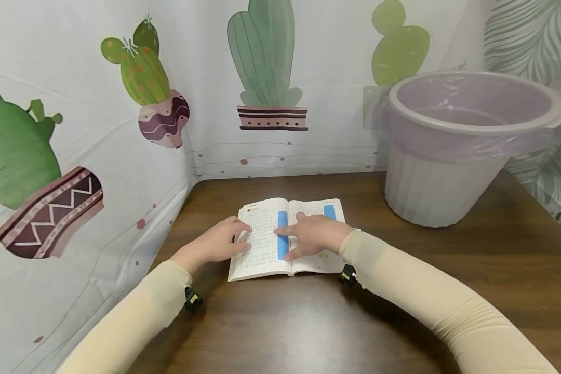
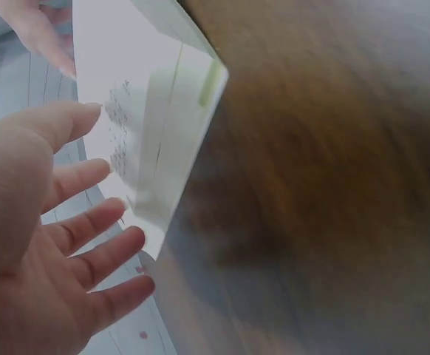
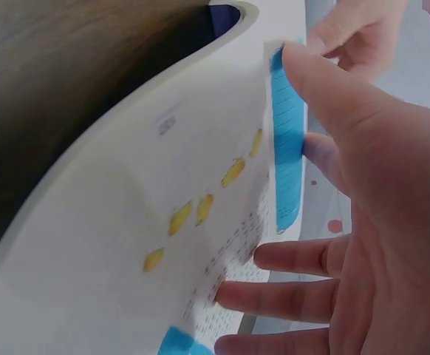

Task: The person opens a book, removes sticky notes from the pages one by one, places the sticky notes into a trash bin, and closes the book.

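Observation:
An open book (image 1: pixel 259 266) lies on the table, its pages printed with rows of small characters. A blue strip (image 1: pixel 282 250) runs along the left page beside the fold, and another blue patch (image 1: pixel 329 211) shows on the right page. My left hand (image 1: pixel 218 240) is at the book's left edge, fingers spread over the page margin. Across the right page reaches my right hand (image 1: pixel 315 235), thumb and index finger extended to the blue strip. In the right wrist view, its other fingers stretch loosely over the page, near small yellow pictures (image 3: pixel 205 209).
A large pale bin (image 1: pixel 437 176) with a translucent purple liner stands at the table's back right. Behind the brown wooden table (image 1: pixel 280 332) hangs a white curtain (image 1: pixel 201 62) printed with cacti. A small black device (image 1: pixel 193 299) is strapped at the left wrist.

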Demonstrator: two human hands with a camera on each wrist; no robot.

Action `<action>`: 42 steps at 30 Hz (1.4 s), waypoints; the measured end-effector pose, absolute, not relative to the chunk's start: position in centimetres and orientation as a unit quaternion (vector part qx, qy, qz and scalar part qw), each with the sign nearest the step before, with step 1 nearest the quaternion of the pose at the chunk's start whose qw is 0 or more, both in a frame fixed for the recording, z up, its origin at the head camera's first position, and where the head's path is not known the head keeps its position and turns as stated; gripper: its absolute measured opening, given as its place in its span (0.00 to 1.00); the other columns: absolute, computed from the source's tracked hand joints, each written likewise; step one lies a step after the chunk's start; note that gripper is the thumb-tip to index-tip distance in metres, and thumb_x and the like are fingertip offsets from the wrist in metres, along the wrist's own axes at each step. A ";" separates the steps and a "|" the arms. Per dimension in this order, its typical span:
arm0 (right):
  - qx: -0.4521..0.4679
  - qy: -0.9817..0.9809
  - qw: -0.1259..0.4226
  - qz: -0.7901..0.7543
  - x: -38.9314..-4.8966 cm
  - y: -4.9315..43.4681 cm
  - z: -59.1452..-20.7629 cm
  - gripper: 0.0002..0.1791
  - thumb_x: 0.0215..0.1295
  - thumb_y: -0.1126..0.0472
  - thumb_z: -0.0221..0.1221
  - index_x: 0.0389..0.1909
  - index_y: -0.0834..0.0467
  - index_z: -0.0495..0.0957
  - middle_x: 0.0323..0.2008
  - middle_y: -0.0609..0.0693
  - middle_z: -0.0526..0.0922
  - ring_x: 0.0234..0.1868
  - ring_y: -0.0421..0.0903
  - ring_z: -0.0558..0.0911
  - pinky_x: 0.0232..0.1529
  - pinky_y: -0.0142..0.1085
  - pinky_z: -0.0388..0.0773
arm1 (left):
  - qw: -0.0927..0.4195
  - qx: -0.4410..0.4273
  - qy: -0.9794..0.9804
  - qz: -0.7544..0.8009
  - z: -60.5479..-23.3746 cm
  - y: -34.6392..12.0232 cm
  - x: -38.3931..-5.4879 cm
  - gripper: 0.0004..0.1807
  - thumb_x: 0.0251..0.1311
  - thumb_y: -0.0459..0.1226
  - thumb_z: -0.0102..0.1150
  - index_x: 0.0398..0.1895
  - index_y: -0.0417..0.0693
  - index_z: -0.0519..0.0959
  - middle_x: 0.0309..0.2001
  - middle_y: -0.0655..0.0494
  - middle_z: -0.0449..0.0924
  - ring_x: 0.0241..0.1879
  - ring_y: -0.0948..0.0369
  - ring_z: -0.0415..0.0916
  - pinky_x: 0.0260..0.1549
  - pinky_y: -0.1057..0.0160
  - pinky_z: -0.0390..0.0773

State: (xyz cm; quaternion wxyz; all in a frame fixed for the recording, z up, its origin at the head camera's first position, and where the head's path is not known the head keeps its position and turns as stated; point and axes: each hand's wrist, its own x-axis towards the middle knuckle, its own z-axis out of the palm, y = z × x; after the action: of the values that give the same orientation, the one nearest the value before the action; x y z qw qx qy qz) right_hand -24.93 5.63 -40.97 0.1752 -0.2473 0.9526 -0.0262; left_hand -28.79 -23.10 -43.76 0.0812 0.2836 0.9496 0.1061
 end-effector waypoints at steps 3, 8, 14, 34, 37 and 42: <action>-0.251 0.952 0.174 -0.023 -24.8 6.0 -40.9 0.48 0.57 0.23 0.61 0.78 0.21 0.52 0.76 0.63 0.63 0.57 0.54 0.79 0.55 0.52 0.78 | 0.062 0.299 0.946 0.106 -43.5 -22.2 -29.3 0.25 0.66 0.52 0.64 0.62 0.52 0.80 0.59 0.50 0.77 0.56 0.53 0.77 0.60 0.49 0.78; -0.272 0.949 0.157 -0.037 -25.0 7.1 -41.1 0.48 0.59 0.27 0.64 0.79 0.30 0.56 0.70 0.59 0.71 0.55 0.51 0.79 0.53 0.47 0.79 | 0.057 0.313 0.941 0.114 -42.8 -20.4 -30.0 0.22 0.66 0.49 0.64 0.59 0.52 0.81 0.60 0.50 0.77 0.59 0.53 0.77 0.61 0.49 0.78; -0.306 0.940 0.129 -0.079 -25.8 9.0 -41.3 0.45 0.58 0.33 0.69 0.76 0.41 0.68 0.63 0.50 0.78 0.53 0.44 0.79 0.54 0.42 0.79 | 0.075 0.319 0.939 0.103 -41.8 -17.5 -30.6 0.22 0.66 0.49 0.64 0.60 0.53 0.81 0.58 0.52 0.76 0.53 0.56 0.75 0.58 0.52 0.78; -0.291 0.921 0.130 -0.222 -26.8 16.1 -41.8 0.35 0.62 0.47 0.72 0.68 0.55 0.76 0.58 0.53 0.83 0.47 0.47 0.81 0.52 0.46 0.81 | 0.140 0.356 0.921 0.076 -40.1 -7.0 -33.0 0.20 0.67 0.51 0.63 0.56 0.52 0.84 0.54 0.54 0.78 0.51 0.58 0.76 0.58 0.54 0.78; -0.279 0.921 0.133 -0.236 -27.0 17.1 -42.0 0.33 0.63 0.50 0.71 0.68 0.55 0.76 0.53 0.54 0.84 0.42 0.45 0.80 0.44 0.40 0.80 | 0.146 0.359 0.918 0.080 -40.1 -5.6 -33.4 0.18 0.68 0.49 0.62 0.54 0.51 0.85 0.53 0.55 0.82 0.54 0.58 0.77 0.60 0.54 0.78; -0.241 0.927 0.132 -0.255 -27.6 18.3 -42.5 0.31 0.62 0.50 0.71 0.64 0.58 0.78 0.46 0.52 0.87 0.42 0.44 0.83 0.45 0.40 0.82 | 0.163 0.346 0.919 0.092 -40.2 -3.9 -33.7 0.15 0.70 0.48 0.60 0.50 0.51 0.86 0.52 0.57 0.85 0.53 0.59 0.78 0.61 0.54 0.79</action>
State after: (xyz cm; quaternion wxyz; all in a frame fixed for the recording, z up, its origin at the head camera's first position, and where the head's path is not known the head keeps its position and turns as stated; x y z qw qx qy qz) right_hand -27.55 18.34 -42.54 0.1323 -0.2406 0.9273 -0.2546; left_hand -33.74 -3.87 -40.17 0.1626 0.3461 0.9194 0.0916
